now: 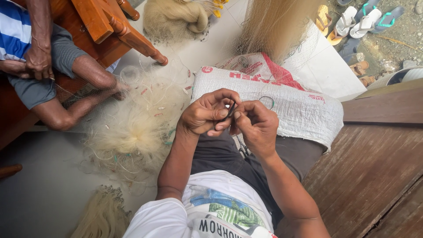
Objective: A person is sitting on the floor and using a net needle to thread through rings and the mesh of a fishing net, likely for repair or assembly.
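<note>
Head view, looking down over the lap: left hand (205,115) curled, thumb and fingers pinched on a slim dark netting needle (228,110), held upright between both hands, just above the dark shorts (229,154). Right hand (255,125) closed too, fingertips pressed against the same needle from the other side, touching the left hand; fine fishing line hardly visible there. Small ring of line (266,102) just beyond the right knuckles, over a white woven sack (304,112) with red print, lying ahead of the knees. Heap of pale monofilament fishing net (136,128) on the floor to the left, near the left forearm. Another person's bare legs (83,88) beside that heap, seated on a wooden chair (114,26). Sandals (361,20) far off, top right. Brown wooden boards (374,167) at right.
</note>
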